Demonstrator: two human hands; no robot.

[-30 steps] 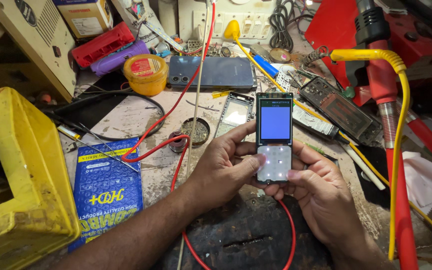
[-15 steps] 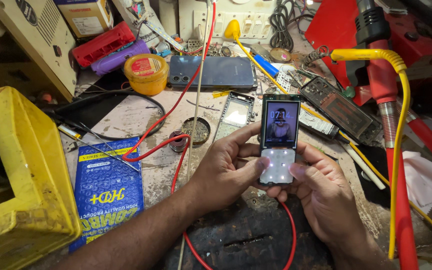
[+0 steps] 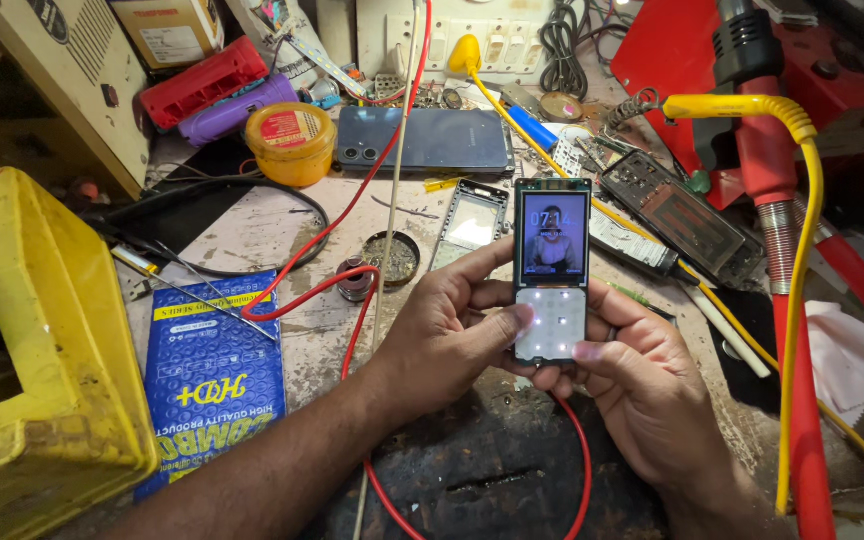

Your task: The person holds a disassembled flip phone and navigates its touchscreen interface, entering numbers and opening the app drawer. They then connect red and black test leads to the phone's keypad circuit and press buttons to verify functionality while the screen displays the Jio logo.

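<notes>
A: From the head camera, what is being held?

B: A small keypad phone (image 3: 551,270), upright over the middle of the cluttered bench, its screen lit and its key area glowing white. It looks light and rigid, but I would judge the screen fragile and the smooth casing a little slippery, so the long side edges are the safest place to take hold.

A: And the hands?

B: The left hand (image 3: 449,335) is curled around the phone's left edge, its thumb lying on the lit key area. The right hand (image 3: 642,385) cups the lower right corner from below, its thumb at the bottom edge of the keys. Both are closed on the phone, almost touching each other.

A: Anything nearby?

B: A red wire (image 3: 352,300) loops under the wrists, a blue packet (image 3: 214,385) lies to the left, and a dark smartphone (image 3: 424,140) rests face-down farther off.
</notes>
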